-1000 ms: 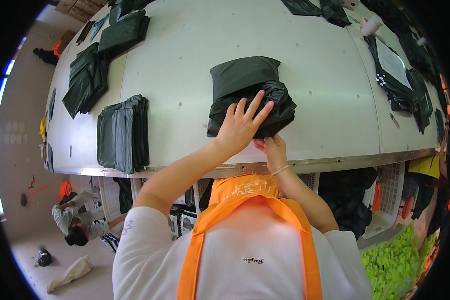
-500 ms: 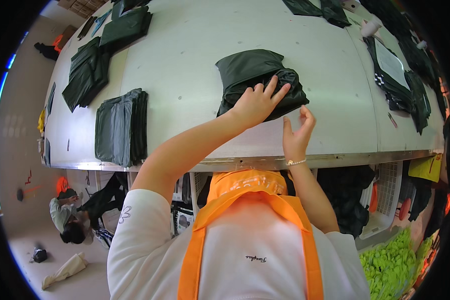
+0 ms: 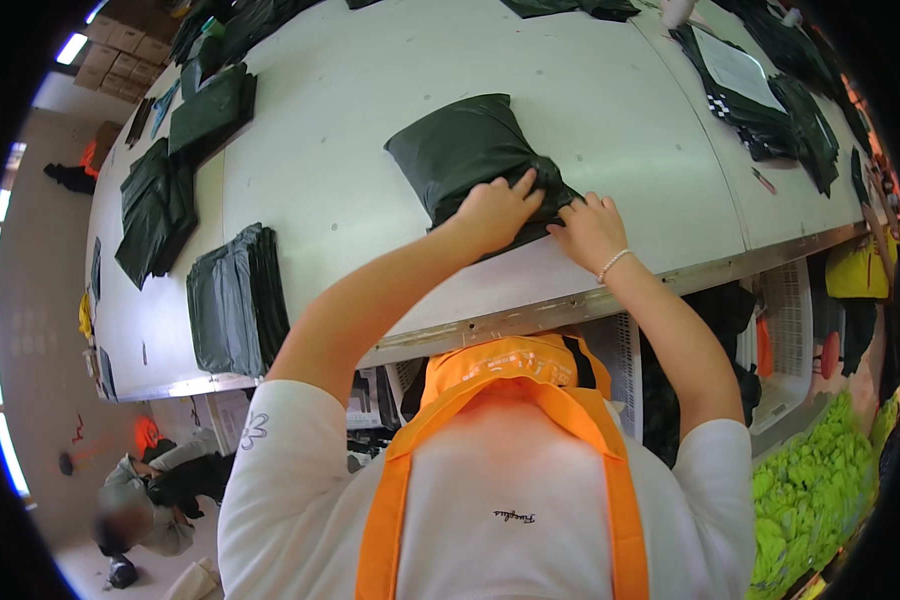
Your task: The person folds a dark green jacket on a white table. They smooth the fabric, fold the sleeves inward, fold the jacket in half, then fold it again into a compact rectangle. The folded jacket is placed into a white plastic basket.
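A dark green plastic bag [image 3: 460, 145], plump and smooth at its far left part, lies tilted on the white table before me. Its near right end is bunched and wrinkled. My left hand [image 3: 496, 212] holds this bunched part from above, fingers curled on the plastic and partly apart. At the bag's near right corner, my right hand [image 3: 592, 232] has its fingers closed on the edge; the fingertips are partly hidden against the dark plastic. What the bag contains cannot be seen.
A stack of flat dark bags [image 3: 232, 300] lies left on the table [image 3: 360, 290], with more folded dark bags [image 3: 157, 215] beyond it. At the right are dark packages with a white sheet [image 3: 738, 70] and a small cutter-like tool [image 3: 763, 181]. Below stand a white crate [image 3: 792, 350] and a bright green pile [image 3: 810, 490].
My right hand has come up to the bag's right corner and closed on it. My left hand's spread fingers have drawn in. The bag has turned slightly, and the whole view has tilted.
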A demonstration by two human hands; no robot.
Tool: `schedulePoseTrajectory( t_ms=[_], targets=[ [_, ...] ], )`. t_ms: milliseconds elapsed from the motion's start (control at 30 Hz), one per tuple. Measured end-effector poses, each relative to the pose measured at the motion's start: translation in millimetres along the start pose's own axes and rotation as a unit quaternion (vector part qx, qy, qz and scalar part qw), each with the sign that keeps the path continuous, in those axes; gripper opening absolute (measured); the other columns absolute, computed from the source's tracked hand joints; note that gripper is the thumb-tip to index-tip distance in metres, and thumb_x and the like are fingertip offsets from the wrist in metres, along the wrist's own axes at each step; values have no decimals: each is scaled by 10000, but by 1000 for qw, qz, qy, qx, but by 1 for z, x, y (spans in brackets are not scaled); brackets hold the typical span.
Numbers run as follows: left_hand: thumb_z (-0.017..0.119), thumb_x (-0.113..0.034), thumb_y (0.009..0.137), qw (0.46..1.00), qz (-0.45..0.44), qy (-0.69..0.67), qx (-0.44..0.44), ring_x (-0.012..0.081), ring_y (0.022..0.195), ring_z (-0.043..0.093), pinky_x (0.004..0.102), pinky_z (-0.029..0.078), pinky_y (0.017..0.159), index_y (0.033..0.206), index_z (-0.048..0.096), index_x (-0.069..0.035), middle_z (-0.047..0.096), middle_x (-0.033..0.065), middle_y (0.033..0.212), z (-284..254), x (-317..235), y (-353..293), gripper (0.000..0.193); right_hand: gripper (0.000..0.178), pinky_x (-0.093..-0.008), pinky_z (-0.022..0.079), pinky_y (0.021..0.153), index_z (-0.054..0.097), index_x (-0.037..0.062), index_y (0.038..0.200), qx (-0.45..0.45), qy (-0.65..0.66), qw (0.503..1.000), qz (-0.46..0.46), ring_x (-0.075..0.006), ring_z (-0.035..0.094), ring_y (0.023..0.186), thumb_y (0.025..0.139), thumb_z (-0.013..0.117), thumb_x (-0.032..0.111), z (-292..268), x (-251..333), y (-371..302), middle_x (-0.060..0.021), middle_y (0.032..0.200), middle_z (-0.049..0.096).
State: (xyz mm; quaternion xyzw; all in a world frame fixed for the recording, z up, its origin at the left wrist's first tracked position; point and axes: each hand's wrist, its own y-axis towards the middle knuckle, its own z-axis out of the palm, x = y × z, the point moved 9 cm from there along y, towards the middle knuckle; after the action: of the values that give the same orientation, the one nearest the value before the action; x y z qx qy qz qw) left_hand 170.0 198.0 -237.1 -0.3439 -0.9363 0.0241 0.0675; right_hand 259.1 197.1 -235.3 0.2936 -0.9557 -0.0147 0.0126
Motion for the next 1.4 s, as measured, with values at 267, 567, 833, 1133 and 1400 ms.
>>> schedulePoseTrajectory(
  t_ms=[267, 567, 833, 1133, 1400],
  targets=[
    [618, -132, 748, 990, -48, -103, 79, 295, 1106, 523, 385, 514, 828, 1338, 462, -191, 396, 66, 1415, 25, -10, 9, 614, 136, -387, 490, 736, 587, 49, 909, 138, 103, 978, -118, -279, 604, 890, 781, 571, 91, 26, 15, -3, -70, 963, 606],
    [575, -58, 725, 970, -94, -223, 30, 284, 1096, 523, 379, 514, 820, 1268, 547, -264, 434, 12, 1371, 20, 12, 32, 582, 181, -409, 503, 761, 591, 37, 950, 2, 379, 925, 4, -331, 603, 900, 778, 621, 85, 51, 100, -7, -151, 958, 601],
    [649, -132, 649, 959, -180, -151, -162, 287, 1043, 528, 344, 466, 895, 1238, 558, -221, 458, 75, 1327, 18, 17, 49, 602, 126, -404, 486, 727, 629, 74, 903, -51, 392, 918, 21, -319, 592, 854, 782, 616, 44, 34, 54, -11, -84, 944, 603],
    [827, -210, 636, 877, 86, -419, -220, 246, 871, 555, 322, 463, 743, 1024, 584, -30, 580, 96, 996, -58, 53, -32, 492, 71, -397, 480, 701, 629, 46, 833, 1, 383, 921, 72, -314, 591, 809, 767, 643, 67, 15, 35, -17, -86, 878, 605],
    [765, -76, 651, 875, 96, -369, -299, 295, 827, 555, 361, 485, 693, 911, 565, -34, 570, 112, 923, -28, 11, -41, 331, 26, -398, 471, 685, 613, 34, 786, -1, 367, 927, 78, -316, 587, 791, 762, 609, 24, 6, 17, -13, -100, 855, 594]
  ],
)
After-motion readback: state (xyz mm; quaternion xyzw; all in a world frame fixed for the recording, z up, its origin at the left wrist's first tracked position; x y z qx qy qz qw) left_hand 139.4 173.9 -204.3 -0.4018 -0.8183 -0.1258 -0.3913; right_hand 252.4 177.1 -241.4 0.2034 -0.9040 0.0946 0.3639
